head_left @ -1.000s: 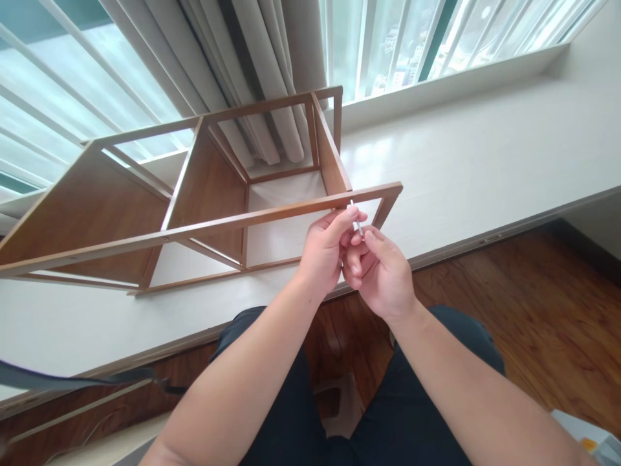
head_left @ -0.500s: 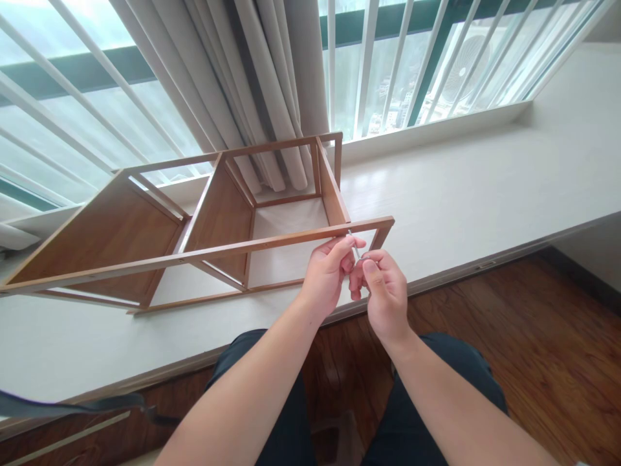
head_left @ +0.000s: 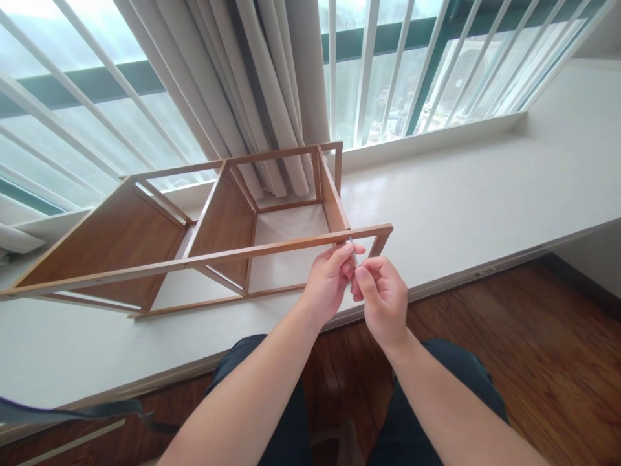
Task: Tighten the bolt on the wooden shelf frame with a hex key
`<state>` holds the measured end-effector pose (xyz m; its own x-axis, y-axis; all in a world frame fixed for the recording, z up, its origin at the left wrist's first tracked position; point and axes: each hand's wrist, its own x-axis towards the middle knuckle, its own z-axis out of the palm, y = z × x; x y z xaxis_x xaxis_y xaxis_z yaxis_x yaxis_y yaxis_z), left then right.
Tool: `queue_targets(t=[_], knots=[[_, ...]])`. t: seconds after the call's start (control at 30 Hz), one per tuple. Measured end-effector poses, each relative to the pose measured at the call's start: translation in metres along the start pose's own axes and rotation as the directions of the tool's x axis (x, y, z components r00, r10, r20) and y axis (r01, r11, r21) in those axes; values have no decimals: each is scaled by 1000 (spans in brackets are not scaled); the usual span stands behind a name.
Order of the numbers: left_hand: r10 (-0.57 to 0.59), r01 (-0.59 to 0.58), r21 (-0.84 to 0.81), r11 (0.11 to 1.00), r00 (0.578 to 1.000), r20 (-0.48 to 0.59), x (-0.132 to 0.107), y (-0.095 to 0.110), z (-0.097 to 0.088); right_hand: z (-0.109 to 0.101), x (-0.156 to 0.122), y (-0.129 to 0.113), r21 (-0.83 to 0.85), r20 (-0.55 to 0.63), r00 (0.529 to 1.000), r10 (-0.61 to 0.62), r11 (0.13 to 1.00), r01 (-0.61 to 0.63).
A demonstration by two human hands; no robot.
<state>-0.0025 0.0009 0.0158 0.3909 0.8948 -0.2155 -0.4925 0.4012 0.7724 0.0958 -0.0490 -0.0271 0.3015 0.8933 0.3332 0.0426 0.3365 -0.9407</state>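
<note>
A wooden shelf frame (head_left: 286, 245) lies on its side on the white ledge, its front rail running just above my hands. A thin metal hex key (head_left: 354, 254) points up at that rail, where the rightmost shelf board (head_left: 333, 197) joins it. My left hand (head_left: 327, 281) is closed around the upper part of the key, fingers close below the rail. Lower down, my right hand (head_left: 387, 298) pinches the key's near end between thumb and fingers. Fingers partly cover the key, and its tip at the rail is too small to make out.
The white ledge (head_left: 460, 188) stretches right along the barred window (head_left: 388, 77). A grey curtain (head_left: 247, 84) hangs behind the frame, touching the ledge area. My knees are below the ledge edge, above a dark wooden floor (head_left: 524, 336). A dark strap (head_left: 72, 411) crosses the lower left.
My right hand's fingers have turned slightly and drawn in closer to my left hand at the key. The view has tilted up a little; the shelf frame stays in place.
</note>
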Motion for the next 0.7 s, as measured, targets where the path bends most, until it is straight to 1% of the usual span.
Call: queue_targets(t=[0.2,0.33,0.43,0.57,0.7], knots=[[-111,106,-126,986,993,-31,3,-4,-2,-1,3,-8,-221,-12,990,-144,965,138],[-130,120,-178,977,991,-45,4,-6,-1,0,7,-11,-321,-36,976,-215,927,192],[-130,119,-191,974,991,-44,3,-4,0,0,10,-12,-353,-36,970,-242,911,214],[-141,133,-200,971,990,-24,2,-3,1,1,13,-14,-354,-25,963,-267,904,241],[-117,108,-201,974,993,-32,1,-4,1,2,14,-15,-339,-13,968,-249,912,230]])
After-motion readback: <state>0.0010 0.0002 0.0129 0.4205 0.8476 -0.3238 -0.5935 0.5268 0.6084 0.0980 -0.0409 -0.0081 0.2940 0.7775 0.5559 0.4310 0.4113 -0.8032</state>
